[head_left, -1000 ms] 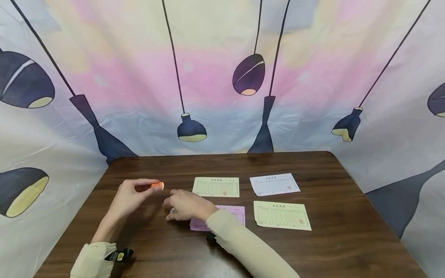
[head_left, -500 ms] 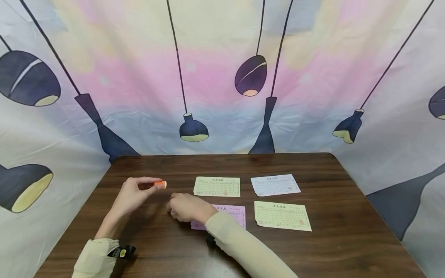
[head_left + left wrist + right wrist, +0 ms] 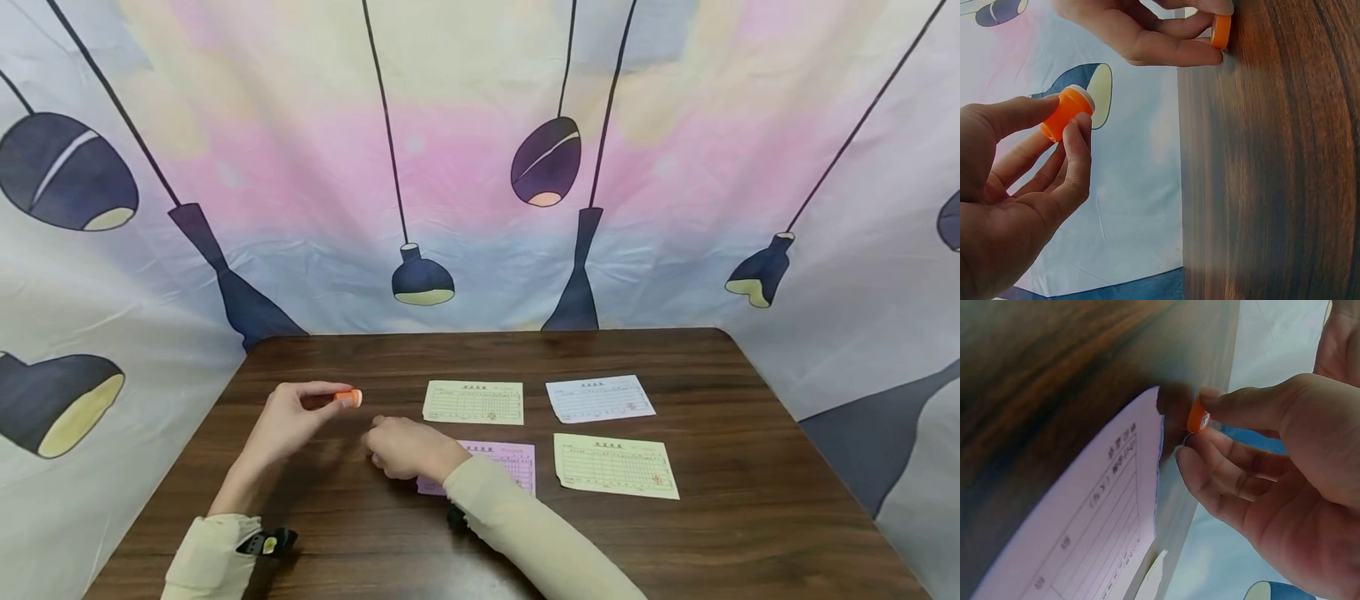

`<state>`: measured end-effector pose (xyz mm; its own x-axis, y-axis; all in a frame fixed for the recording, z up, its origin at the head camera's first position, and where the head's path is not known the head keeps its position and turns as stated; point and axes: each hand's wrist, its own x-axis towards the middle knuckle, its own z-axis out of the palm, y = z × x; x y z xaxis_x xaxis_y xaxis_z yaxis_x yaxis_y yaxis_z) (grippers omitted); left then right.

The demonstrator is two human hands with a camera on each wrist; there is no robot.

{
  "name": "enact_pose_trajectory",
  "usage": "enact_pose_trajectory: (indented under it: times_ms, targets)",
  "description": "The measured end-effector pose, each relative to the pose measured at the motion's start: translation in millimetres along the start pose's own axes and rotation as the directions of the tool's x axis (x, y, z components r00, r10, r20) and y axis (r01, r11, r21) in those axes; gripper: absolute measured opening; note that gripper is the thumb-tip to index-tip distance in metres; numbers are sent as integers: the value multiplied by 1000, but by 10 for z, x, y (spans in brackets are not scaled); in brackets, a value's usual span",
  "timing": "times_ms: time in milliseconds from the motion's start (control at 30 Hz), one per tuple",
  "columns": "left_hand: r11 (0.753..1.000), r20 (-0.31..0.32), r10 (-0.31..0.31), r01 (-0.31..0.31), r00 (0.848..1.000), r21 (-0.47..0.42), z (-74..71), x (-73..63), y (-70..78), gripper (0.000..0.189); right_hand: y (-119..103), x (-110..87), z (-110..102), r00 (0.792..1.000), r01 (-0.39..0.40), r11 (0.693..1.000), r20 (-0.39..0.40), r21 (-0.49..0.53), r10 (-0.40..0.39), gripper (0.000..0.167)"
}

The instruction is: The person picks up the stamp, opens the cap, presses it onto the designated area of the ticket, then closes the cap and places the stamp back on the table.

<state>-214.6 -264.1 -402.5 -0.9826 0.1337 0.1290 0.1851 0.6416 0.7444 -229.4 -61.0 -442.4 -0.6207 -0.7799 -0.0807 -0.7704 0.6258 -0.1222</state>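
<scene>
My left hand (image 3: 292, 423), raised over the table's left side, pinches a small orange cylinder with a white end (image 3: 1067, 114) between thumb and fingers. My right hand (image 3: 411, 447) is low over the table, its wrist crossing a pink receipt (image 3: 516, 467). In the right wrist view its thumb and fingertips pinch a short orange cap (image 3: 1195, 417) with a printed face, close against the wood. From the head view that cap is hidden behind the fingers. The torn edge of the pink receipt lies just beside the right fingertips.
On the brown wooden table (image 3: 720, 542) lie two yellow receipts, one at the back (image 3: 472, 402) and one in front (image 3: 617, 467), and a white receipt (image 3: 600, 398) at the back right. Red marks show on them. A lamp-patterned cloth (image 3: 465, 167) hangs behind.
The right hand's fingers have drawn in from a more spread pose, and the hand has shifted slightly. The left hand keeps its pinch on the orange cylinder. The head view has shifted a little.
</scene>
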Motion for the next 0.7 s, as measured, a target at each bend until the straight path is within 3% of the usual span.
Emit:
enact_pose_trajectory:
  times_ms: [367, 700]
  targets:
    - [1000, -1, -18, 18, 1000, 11, -4, -8, 1, 40, -37, -74, -129, 1000, 20, 998, 2, 65, -20, 12]
    - [1000, -10, -23, 23, 1000, -13, 17, -21, 69, 38, 28, -323, -355, 993, 76, 991, -99, 108, -65, 13]
